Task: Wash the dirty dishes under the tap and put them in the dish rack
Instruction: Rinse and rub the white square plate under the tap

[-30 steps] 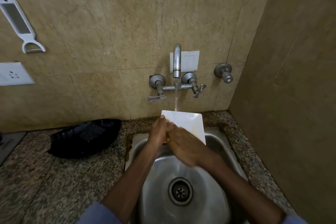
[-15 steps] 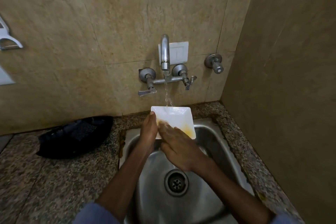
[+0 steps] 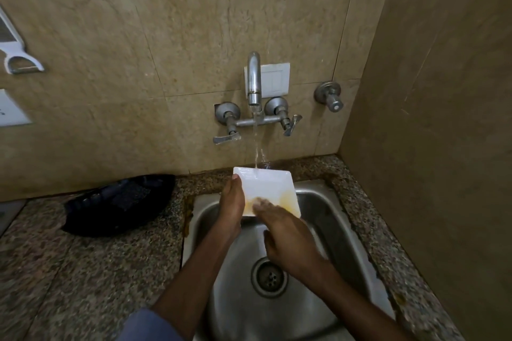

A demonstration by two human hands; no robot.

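A white square plate with yellow-orange residue along its near edge is held tilted over the steel sink. Water runs from the wall tap onto the plate's far edge. My left hand grips the plate's left side, thumb on the rim. My right hand lies with its fingertips on the plate's near stained part, fingers blurred. No dish rack is in view.
A black dish lies on the granite counter left of the sink. A brown wall stands close on the right. A white peeler and a socket are on the left wall. The sink drain is uncovered.
The plate has turned from its clean white back to its stained face under the stream. My right hand's fingers now rub the yellow residue. The view has shifted slightly.
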